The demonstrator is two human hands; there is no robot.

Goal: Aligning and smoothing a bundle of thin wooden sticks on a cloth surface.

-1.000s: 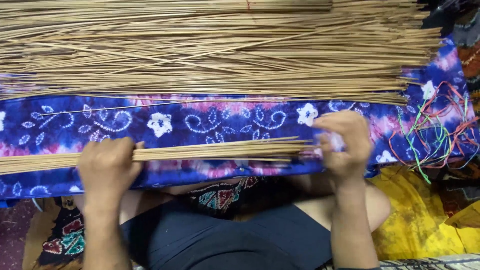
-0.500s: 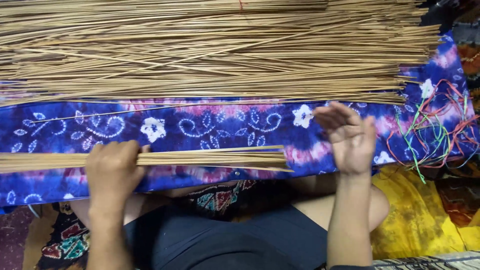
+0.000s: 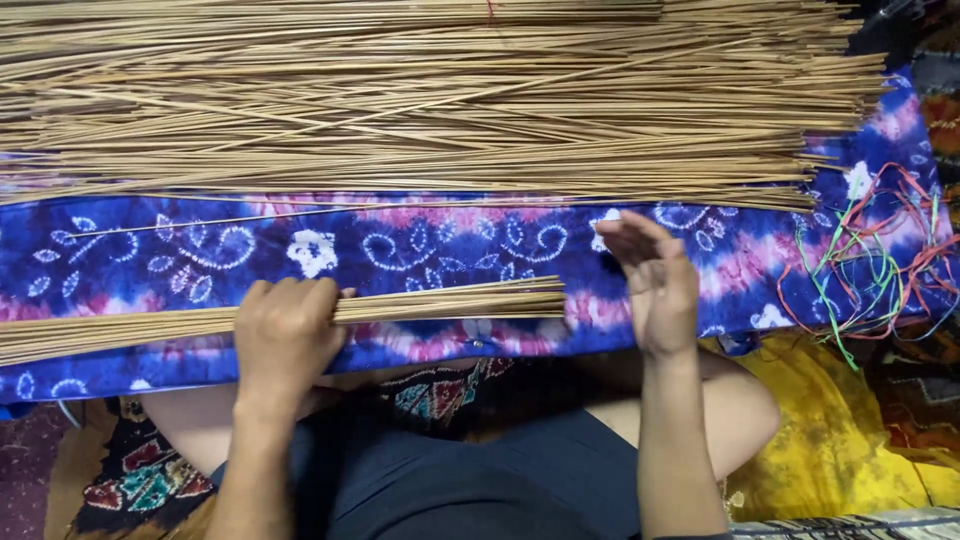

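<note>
My left hand (image 3: 285, 335) grips a small bundle of thin tan sticks (image 3: 450, 300) that lies across a blue and pink patterned cloth (image 3: 400, 240) on my lap. The bundle runs from the left edge to about the middle, its right ends even. My right hand (image 3: 655, 280) is held flat and upright, palm toward the bundle's ends and a short gap from them, holding nothing. A large loose pile of the same sticks (image 3: 430, 100) covers the cloth farther from me.
A tangle of red, green and orange strings (image 3: 870, 250) lies on the cloth at the right. Yellow fabric (image 3: 830, 430) sits by my right knee, and patterned fabric (image 3: 130, 480) by my left.
My right hand has let go of the bundle's right end and drawn back to the right with the palm flat. The bundle has shifted left in my left hand.
</note>
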